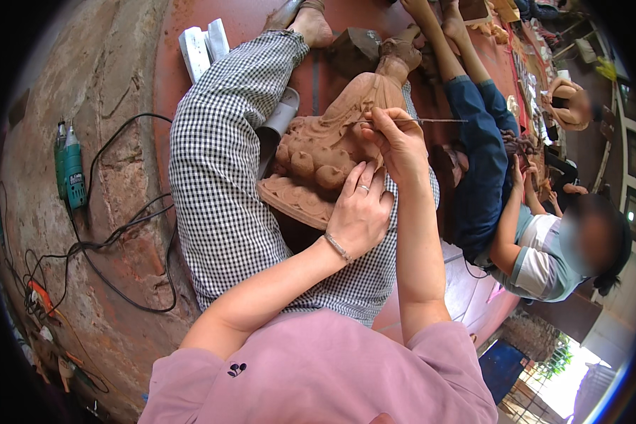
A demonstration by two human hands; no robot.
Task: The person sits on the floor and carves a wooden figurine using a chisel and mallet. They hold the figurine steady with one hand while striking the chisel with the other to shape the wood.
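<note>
Bracing the reddish clay figure (328,152) lying across the checked-trousered lap, the left hand (360,212) is pressing flat with fingers together, while the right hand (397,145) beyond is pinching a thin carving tool (420,121).

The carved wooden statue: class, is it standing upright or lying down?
Lying down. The carved wooden statue rests across the person's checked lap, base toward them; the left hand steadies it.

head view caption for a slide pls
Left hand steadies a carved wooden statue while the right hand works a thin tool.
</note>
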